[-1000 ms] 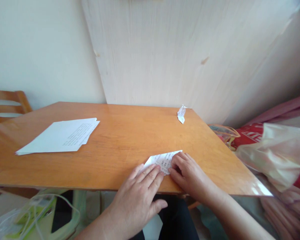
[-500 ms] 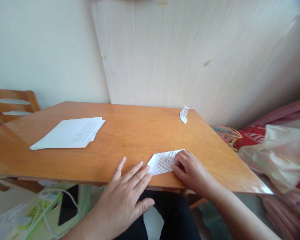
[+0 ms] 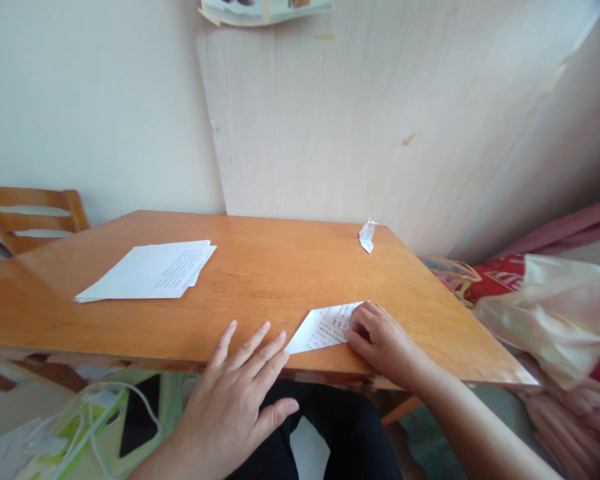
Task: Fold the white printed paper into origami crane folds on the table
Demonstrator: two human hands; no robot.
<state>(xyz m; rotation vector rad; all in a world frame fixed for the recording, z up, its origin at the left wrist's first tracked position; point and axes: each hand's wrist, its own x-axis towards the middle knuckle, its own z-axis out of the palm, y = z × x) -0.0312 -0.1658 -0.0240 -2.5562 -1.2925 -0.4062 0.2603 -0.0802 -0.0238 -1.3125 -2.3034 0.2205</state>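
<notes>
A folded sheet of printed paper [image 3: 320,328] lies flat near the front edge of the table, its left end narrowing to a point. My right hand [image 3: 387,343] has its fingers curled over the right end of this paper; the fingertips are partly hidden. Just left of the pointed end is my left hand [image 3: 243,403], palm down with fingers spread, holding nothing. Its fingertips are close to the paper's tip, and I cannot tell whether they touch it. A small folded paper figure [image 3: 367,237] stands at the far right corner of the table.
On the left of the wooden table [image 3: 260,267] lies a stack of printed sheets [image 3: 145,272]. A wooden chair [image 3: 35,210] stands beyond the left end. Plastic bags [image 3: 550,313] crowd the right side. Below, at the lower left, are white cables [image 3: 93,427] and a dark flat object [image 3: 140,415].
My left hand has slid left, off the paper, uncovering its pointed left end. My right hand stays on the right end. The view has tilted up slightly, showing a picture's lower edge on the wall.
</notes>
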